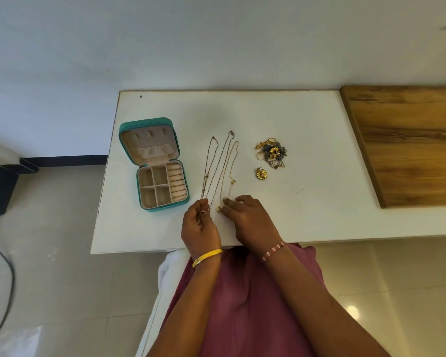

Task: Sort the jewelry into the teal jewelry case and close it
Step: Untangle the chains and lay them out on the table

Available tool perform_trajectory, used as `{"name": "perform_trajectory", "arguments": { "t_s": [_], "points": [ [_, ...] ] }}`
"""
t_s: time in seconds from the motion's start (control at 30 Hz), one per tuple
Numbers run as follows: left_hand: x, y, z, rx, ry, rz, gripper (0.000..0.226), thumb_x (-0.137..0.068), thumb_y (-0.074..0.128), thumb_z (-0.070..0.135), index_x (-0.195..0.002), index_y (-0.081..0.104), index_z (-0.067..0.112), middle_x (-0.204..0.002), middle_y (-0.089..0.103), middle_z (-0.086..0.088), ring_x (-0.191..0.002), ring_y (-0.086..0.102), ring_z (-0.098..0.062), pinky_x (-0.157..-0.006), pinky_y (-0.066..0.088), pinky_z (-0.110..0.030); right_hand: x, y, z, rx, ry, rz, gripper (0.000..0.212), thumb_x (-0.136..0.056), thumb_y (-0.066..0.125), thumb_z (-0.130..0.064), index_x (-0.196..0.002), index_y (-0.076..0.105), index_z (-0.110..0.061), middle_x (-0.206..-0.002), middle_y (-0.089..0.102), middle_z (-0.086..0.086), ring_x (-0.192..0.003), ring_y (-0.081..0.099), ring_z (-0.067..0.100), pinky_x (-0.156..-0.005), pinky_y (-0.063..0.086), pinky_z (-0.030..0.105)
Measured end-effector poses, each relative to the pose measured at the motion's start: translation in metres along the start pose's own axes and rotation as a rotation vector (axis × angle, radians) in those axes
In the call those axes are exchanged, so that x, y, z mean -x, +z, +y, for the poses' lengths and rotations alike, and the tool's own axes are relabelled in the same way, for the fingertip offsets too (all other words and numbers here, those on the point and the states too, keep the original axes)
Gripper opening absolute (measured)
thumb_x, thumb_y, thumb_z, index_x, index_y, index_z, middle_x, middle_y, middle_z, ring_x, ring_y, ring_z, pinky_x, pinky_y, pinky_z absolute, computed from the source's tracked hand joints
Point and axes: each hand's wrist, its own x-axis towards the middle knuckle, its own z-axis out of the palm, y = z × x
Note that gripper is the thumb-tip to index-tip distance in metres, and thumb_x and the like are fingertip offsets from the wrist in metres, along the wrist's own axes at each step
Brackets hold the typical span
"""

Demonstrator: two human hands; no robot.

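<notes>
Teal jewelry case (129, 136) lying open on left part of white table (307, 207), lid tipped back, beige lining showing. Lid interior: three small hooks above a gathered pocket. Base: four square compartments at left, column of ring rolls at right; nothing seen in the compartments.

Three thin gold chain necklaces (218, 171) laid out lengthwise just right of the case, roughly parallel, clasp ends pointing away, near ends gathered at the hands.

Left hand (200, 229) at near ends of the chains, fingers curled, thumb and fingertips pinching a chain end. Yellow bangle (207, 256) on left wrist.

Right hand (247, 219) palm down on table beside it, fingers bent, fingertips touching the rightmost chain near a small gold pendant (219, 208). Pink-and-white bracelet (274, 251) on right wrist.

Heap of gold rings and dark earrings (271, 152) farther right, apart from the chains. Single gold earring (261, 173) just below the heap.

Wooden board (407, 140) on right end of table.
</notes>
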Motion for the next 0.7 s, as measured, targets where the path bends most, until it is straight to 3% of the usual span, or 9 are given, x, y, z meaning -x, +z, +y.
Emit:
{"name": "perform_trajectory", "arguments": {
  "t_s": [0.13, 0.2, 0.33, 0.4, 0.53, 0.7],
  "points": [
    [0.001, 0.000, 0.000, -0.034, -0.006, -0.061, 0.026, -0.089, 0.043, -0.002, -0.097, 0.063, 0.013, -0.094, 0.063, 0.000, -0.088, 0.061, -0.016, -0.091, 0.051, -0.042, 0.014, -0.004, 0.003, -0.044, 0.009, 0.009, 0.044, -0.047, 0.080, -0.003, -0.089, 0.074, -0.015, -0.097, 0.073, 0.004, -0.077, 0.067, 0.028, -0.060, 0.054, 0.031],
    [0.001, 0.001, -0.001, -0.052, -0.018, -0.082, 0.025, -0.089, 0.044, -0.001, -0.097, 0.063, 0.013, -0.094, 0.063, -0.001, -0.088, 0.061, -0.017, -0.091, 0.051, -0.041, 0.014, -0.006, 0.004, -0.110, 0.046, 0.032, 0.033, -0.059, 0.067, -0.001, -0.090, 0.073, -0.011, -0.097, 0.073, 0.007, -0.078, 0.066, 0.030, -0.063, 0.055, 0.035],
    [0.003, 0.001, 0.000, -0.078, -0.015, -0.112, 0.023, -0.088, 0.046, -0.001, -0.096, 0.063, 0.012, -0.094, 0.064, -0.003, -0.089, 0.061, -0.018, -0.092, 0.050, -0.037, -0.005, -0.018, 0.007, -0.311, 0.274, 0.176, 0.029, -0.079, 0.052, 0.005, -0.101, 0.068, -0.004, -0.099, 0.070, 0.013, -0.092, 0.060, 0.032, -0.078, 0.051, 0.034],
    [0.003, 0.003, -0.001, -0.093, 0.001, -0.134, 0.023, -0.087, 0.047, -0.001, -0.096, 0.063, 0.013, -0.092, 0.064, -0.002, -0.090, 0.062, -0.018, -0.091, 0.051, -0.035, -0.024, -0.023, 0.015, -0.357, 0.407, 0.195, 0.025, -0.087, 0.051, -0.001, -0.107, 0.065, -0.004, -0.102, 0.068, 0.014, -0.098, 0.058, 0.029, -0.085, 0.046, 0.033],
    [0.002, 0.006, -0.003, -0.101, 0.001, -0.143, 0.023, -0.088, 0.048, 0.001, -0.091, 0.060, 0.021, -0.092, 0.064, 0.000, -0.091, 0.062, -0.018, -0.089, 0.050, -0.032, -0.069, -0.025, 0.027, -0.370, 0.565, 0.139, 0.027, -0.091, 0.053, -0.014, -0.114, 0.060, -0.001, -0.111, 0.062, 0.018, -0.101, 0.058, 0.029, -0.086, 0.043, 0.030],
    [0.000, 0.006, -0.004, -0.099, -0.006, -0.139, 0.023, -0.087, 0.049, 0.000, -0.091, 0.062, 0.019, -0.091, 0.064, 0.000, -0.090, 0.061, -0.016, -0.083, 0.046, -0.022, -0.105, -0.020, 0.031, -0.285, 0.665, 0.084, 0.026, -0.092, 0.052, -0.018, -0.107, 0.057, 0.002, -0.112, 0.058, 0.018, -0.105, 0.053, 0.028, -0.081, 0.040, 0.030]
  ]
}}
